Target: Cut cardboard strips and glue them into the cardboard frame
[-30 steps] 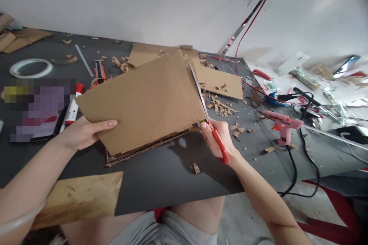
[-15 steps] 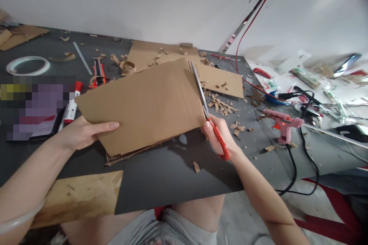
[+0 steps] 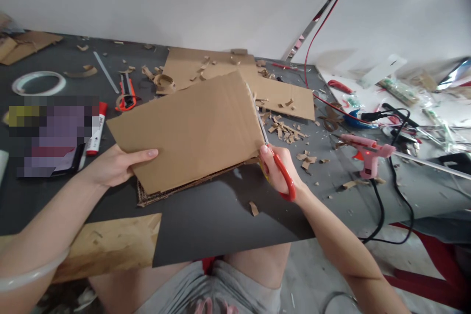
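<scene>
Over the dark grey tabletop [image 3: 213, 225], the left hand [image 3: 112, 167] left of centre clamps a flat brown cardboard sheet [image 3: 198, 132]; right of centre, the right hand's [image 3: 274, 169] fingers wrap red-handled metal scissors [image 3: 290, 188].

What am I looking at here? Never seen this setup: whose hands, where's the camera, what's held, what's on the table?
There is no machine here: these are a person's own bare hands. The camera is worn on their head, looking forward and down, so we see roughly what they face. The left hand holds a piece of cardboard, thumb on top. The right hand holds red-handled scissors at the cardboard's right edge. On the dark table are a marker, a white ring and an orange-and-black cutter at the left, cardboard scraps beyond the scissors, and a pink glue gun at the right.
</scene>
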`<move>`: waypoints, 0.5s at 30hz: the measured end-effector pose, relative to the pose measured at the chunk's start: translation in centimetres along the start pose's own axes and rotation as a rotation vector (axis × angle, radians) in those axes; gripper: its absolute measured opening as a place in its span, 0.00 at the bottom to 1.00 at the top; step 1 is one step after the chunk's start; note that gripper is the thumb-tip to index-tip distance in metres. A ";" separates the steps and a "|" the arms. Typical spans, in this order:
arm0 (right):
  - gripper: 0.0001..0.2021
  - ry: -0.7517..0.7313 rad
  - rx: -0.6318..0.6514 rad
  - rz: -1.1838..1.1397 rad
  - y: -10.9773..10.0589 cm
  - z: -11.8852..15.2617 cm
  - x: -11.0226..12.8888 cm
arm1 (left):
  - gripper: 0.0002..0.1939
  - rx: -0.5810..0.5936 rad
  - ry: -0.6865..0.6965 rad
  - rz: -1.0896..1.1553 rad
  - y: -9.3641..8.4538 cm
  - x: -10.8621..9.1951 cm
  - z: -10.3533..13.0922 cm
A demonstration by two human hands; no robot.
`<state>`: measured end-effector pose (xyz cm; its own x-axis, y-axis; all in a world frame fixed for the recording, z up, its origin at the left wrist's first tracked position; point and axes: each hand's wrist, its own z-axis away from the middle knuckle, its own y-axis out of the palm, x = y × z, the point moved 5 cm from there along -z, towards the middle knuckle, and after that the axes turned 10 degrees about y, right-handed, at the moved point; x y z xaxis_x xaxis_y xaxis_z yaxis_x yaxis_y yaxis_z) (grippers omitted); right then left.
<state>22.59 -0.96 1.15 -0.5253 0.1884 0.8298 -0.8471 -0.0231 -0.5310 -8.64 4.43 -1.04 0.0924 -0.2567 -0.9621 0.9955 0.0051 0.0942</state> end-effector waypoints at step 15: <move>0.17 0.294 -0.545 0.708 -7.7 -4.3 -3.3 | 0.24 -0.107 0.228 0.387 0.1 -3.2 -0.2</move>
<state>31.19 2.82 1.71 -0.7996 0.5480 0.2456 -0.1444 0.2214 -0.9644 -8.87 5.44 1.95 0.4479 0.0026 -0.8941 0.8821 0.1615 0.4424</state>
